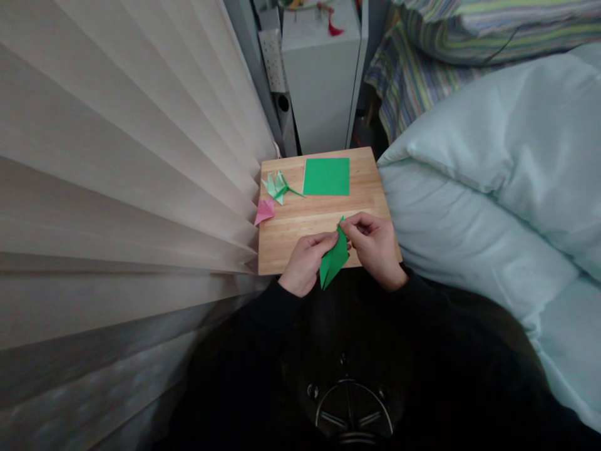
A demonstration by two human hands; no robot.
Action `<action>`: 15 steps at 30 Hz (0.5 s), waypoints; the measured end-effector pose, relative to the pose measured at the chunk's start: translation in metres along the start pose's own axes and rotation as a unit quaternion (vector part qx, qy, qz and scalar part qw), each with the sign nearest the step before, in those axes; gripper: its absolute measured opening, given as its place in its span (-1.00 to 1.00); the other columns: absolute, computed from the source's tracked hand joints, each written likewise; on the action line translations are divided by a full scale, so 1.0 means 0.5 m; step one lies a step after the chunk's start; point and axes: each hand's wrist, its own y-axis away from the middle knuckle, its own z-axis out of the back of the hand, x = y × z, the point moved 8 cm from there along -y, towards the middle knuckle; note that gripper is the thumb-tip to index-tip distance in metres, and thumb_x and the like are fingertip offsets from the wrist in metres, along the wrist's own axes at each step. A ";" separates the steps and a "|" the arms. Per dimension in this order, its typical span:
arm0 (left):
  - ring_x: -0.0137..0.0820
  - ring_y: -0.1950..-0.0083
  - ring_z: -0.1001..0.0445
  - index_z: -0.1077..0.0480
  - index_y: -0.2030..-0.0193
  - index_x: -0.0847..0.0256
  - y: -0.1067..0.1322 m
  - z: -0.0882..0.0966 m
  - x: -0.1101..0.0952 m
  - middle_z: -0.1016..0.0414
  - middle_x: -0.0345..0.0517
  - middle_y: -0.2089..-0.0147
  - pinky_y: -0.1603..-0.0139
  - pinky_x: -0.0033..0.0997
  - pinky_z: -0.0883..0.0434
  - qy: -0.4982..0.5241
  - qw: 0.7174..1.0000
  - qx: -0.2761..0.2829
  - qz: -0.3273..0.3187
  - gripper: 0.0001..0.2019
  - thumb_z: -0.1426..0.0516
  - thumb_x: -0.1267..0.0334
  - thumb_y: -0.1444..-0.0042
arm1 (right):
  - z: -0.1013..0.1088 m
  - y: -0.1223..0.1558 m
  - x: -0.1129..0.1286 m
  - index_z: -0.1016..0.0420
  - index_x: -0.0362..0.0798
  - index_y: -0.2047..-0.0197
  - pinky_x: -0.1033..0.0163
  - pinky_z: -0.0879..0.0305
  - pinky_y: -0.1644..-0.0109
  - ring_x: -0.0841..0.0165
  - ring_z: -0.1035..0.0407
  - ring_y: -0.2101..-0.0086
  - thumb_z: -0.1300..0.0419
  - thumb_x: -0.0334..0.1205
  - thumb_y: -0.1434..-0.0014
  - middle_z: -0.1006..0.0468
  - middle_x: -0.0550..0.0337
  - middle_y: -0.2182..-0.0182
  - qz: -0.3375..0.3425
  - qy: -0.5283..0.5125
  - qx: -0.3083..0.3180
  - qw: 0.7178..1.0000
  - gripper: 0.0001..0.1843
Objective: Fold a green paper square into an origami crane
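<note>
A piece of green origami paper [334,262], folded into a long narrow diamond, is held over the near edge of the small wooden table [286,244]. My left hand [307,260] grips its left side, thumb on top. With thumb and fingertips, my right hand [373,247] pinches it near the upper point. Its lower end shows a split between two points. Farther back on the table lies a flat square stack of green paper [327,176]. Left of that sit folded green paper cranes [280,188], and a pink folded paper piece [265,211] rests at the left edge.
A pale pleated curtain [141,138] hangs along the left, touching the table's side. On the right, light blue bedding [469,188] reaches the table's edge. Behind stands a white cabinet [322,88] with a red tassel [334,25] on top, beside a striped cloth [413,75].
</note>
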 end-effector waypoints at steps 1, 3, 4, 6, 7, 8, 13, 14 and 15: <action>-0.33 0.34 -0.59 -0.61 0.40 0.30 0.000 0.001 -0.002 -0.64 -0.01 0.39 0.27 -0.38 -0.45 -0.008 1.000 -0.004 -0.009 -0.64 -0.45 -0.01 0.08 | 0.000 0.000 0.001 -0.50 -0.02 0.49 0.29 -0.32 0.54 0.44 -0.32 0.60 -0.33 -0.12 -0.10 -0.46 0.29 0.61 -0.002 0.001 -0.001 1.000 -0.79; -0.34 0.37 -0.58 -0.62 0.41 0.27 0.000 0.003 -0.009 -0.63 -0.04 0.41 0.28 -0.37 -0.45 -0.033 0.999 -0.013 -0.036 -0.65 -0.43 -0.02 0.05 | 0.000 0.000 0.001 -0.49 -0.01 0.50 0.30 -0.31 0.55 0.45 -0.31 0.60 -0.33 -0.11 -0.09 -0.45 0.30 0.62 -0.007 0.000 -0.005 1.000 -0.77; -0.34 0.37 -0.57 -0.62 0.41 0.26 0.000 0.005 -0.012 -0.62 -0.06 0.42 0.27 -0.37 -0.45 -0.048 0.997 -0.017 -0.053 -0.67 -0.41 -0.02 0.03 | 0.000 0.000 0.000 -0.48 -0.01 0.51 0.30 -0.30 0.56 0.45 -0.30 0.61 -0.34 -0.10 -0.08 -0.45 0.30 0.62 -0.012 -0.004 -0.006 1.000 -0.77; -0.34 0.37 -0.57 -0.63 0.41 0.24 0.000 0.008 -0.019 -0.62 -0.09 0.44 0.27 -0.36 -0.46 -0.078 0.993 -0.024 -0.086 -0.69 -0.38 0.00 -0.03 | -0.001 -0.001 -0.005 -0.48 -0.01 0.52 0.31 -0.28 0.56 0.46 -0.26 0.61 -0.35 -0.10 -0.06 -0.42 0.32 0.64 -0.025 -0.022 -0.007 0.999 -0.77; -0.34 0.36 -0.58 -0.63 0.41 0.23 0.001 0.008 -0.021 -0.61 -0.10 0.44 0.26 -0.36 -0.46 -0.091 0.991 -0.025 -0.098 -0.71 -0.37 0.00 -0.06 | -0.002 -0.001 -0.007 -0.47 -0.01 0.52 0.31 -0.27 0.57 0.47 -0.24 0.62 -0.35 -0.09 -0.05 -0.39 0.33 0.65 -0.032 -0.034 -0.006 0.999 -0.76; -0.34 0.36 -0.58 -0.63 0.40 0.22 0.001 0.009 -0.023 -0.61 -0.11 0.44 0.26 -0.36 -0.46 -0.101 0.989 -0.024 -0.107 -0.71 -0.35 0.01 -0.08 | -0.004 -0.001 -0.010 -0.47 -0.01 0.52 0.31 -0.26 0.57 0.48 -0.22 0.63 -0.36 -0.09 -0.04 -0.37 0.34 0.66 -0.038 -0.045 -0.004 0.998 -0.76; -0.32 0.34 -0.58 -0.63 0.39 0.21 0.000 0.010 -0.028 -0.62 -0.10 0.42 0.26 -0.36 -0.47 -0.128 0.983 -0.020 -0.127 -0.72 -0.32 0.02 -0.13 | -0.010 -0.001 -0.011 -0.45 -0.01 0.52 0.33 -0.21 0.58 0.50 -0.18 0.63 -0.37 -0.05 -0.04 -0.34 0.36 0.65 -0.052 -0.071 0.011 0.996 -0.73; -0.32 0.33 -0.58 -0.63 0.39 0.21 0.000 0.011 -0.030 -0.63 -0.10 0.42 0.26 -0.36 -0.47 -0.132 0.982 -0.022 -0.132 -0.71 -0.31 0.01 -0.14 | -0.011 0.000 -0.009 -0.46 -0.01 0.50 0.33 -0.21 0.57 0.50 -0.19 0.62 -0.38 -0.03 -0.04 -0.34 0.36 0.64 -0.055 -0.075 0.017 0.996 -0.72; -0.32 0.33 -0.58 -0.63 0.39 0.21 0.000 0.013 -0.032 -0.63 -0.09 0.41 0.27 -0.37 -0.46 -0.135 0.981 -0.025 -0.137 -0.71 -0.31 0.01 -0.14 | -0.014 0.001 -0.007 -0.47 -0.01 0.49 0.33 -0.21 0.57 0.50 -0.19 0.62 -0.40 -0.01 -0.02 -0.36 0.35 0.64 -0.059 -0.077 0.026 0.995 -0.71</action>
